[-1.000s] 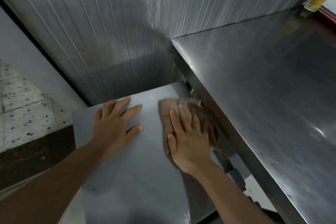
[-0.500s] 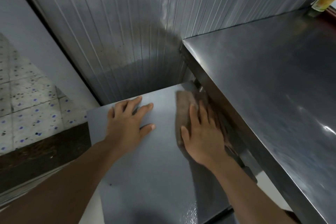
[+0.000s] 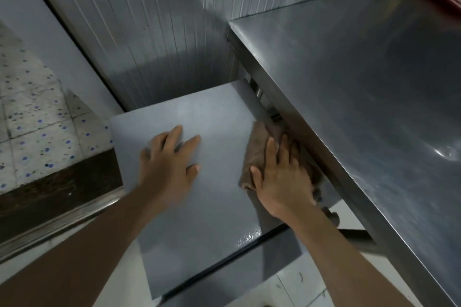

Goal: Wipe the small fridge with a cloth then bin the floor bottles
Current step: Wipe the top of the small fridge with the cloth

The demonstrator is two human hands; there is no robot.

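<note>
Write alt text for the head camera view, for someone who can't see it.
A right hand presses a brown cloth onto a small grey fridge top, beside a steel counter. The left hand rests flat on the fridge.

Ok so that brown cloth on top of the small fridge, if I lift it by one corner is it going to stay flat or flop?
Likely flop: the brown cloth lies bunched and folded under the right hand, so it looks soft. It probably slides easily too, since the fridge top looks smooth and glossy. It seems light, as flat fingers alone press it.
</note>
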